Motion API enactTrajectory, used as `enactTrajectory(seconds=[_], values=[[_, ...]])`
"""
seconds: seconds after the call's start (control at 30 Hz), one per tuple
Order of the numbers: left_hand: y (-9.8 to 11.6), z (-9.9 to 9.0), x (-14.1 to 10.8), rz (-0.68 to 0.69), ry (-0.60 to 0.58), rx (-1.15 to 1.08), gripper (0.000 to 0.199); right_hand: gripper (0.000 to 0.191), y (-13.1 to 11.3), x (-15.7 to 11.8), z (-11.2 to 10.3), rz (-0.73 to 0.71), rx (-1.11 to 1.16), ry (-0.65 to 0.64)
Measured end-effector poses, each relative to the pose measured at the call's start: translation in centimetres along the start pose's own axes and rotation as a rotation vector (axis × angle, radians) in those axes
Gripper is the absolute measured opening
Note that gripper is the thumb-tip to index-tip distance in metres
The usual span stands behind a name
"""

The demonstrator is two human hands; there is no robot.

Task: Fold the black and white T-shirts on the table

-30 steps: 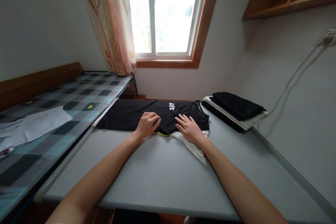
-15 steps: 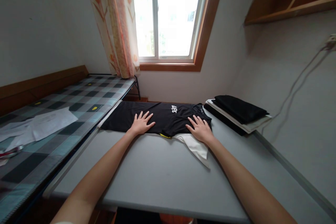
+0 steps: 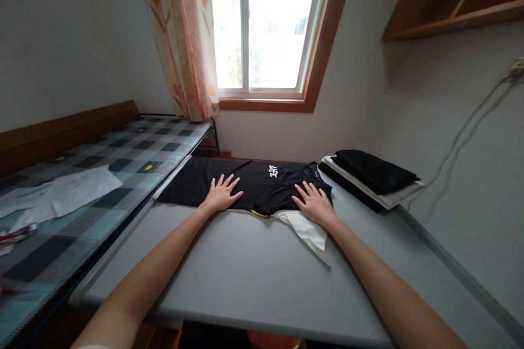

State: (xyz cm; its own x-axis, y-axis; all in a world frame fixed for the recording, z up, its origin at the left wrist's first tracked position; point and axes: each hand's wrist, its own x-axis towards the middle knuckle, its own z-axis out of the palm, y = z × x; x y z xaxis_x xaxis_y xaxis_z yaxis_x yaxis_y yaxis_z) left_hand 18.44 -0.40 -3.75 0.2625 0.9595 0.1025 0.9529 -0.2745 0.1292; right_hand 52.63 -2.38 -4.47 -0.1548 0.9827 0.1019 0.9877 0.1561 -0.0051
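Observation:
A black T-shirt (image 3: 249, 177) with white "LIFE" lettering lies sideways across the grey table (image 3: 245, 262), its collar toward the right. My left hand (image 3: 221, 194) rests flat on the shirt's near edge, left of the middle, with fingers spread. Near the collar, my right hand (image 3: 314, 203) also lies flat with spread fingers. A white sleeve (image 3: 308, 235) sticks out toward me from under the near edge, beside my right wrist. A small yellow strip shows along the edge between the hands.
A stack of folded black and white clothes (image 3: 374, 174) sits at the table's right, by the wall. On the left, a bed with a checked cover (image 3: 135, 147) adjoins the table and holds loose papers (image 3: 77, 191). Behind are a window and a curtain (image 3: 180, 38).
The view has shifted very slightly. Both hands stay flat on the shirt in the same places.

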Motion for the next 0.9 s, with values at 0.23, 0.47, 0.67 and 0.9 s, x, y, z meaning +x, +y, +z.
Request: enactTrajectory(seconds=[0.23, 0.47, 0.67, 0.9], values=[[0.2, 0.1, -0.6, -0.006, 0.002, 0.001, 0.067, 0.062, 0.0, -0.7, -0.3, -0.005, -0.008, -0.004], [1.0, 0.1, -2.6, -0.020, 0.007, 0.006, 0.066, 0.063, 0.3, -2.3, -0.3, -0.037, 0.001, 0.004], [1.9, 0.2, -5.5, -0.014, 0.009, 0.038, 0.067, 0.063, 0.7, -4.9, -0.2, -0.078, -0.003, 0.031], [3.3, -0.2, -9.6, -0.018, -0.021, 0.047, 0.067, 0.062, 0.5, -8.7, -0.1, -0.096, 0.022, 0.060]])
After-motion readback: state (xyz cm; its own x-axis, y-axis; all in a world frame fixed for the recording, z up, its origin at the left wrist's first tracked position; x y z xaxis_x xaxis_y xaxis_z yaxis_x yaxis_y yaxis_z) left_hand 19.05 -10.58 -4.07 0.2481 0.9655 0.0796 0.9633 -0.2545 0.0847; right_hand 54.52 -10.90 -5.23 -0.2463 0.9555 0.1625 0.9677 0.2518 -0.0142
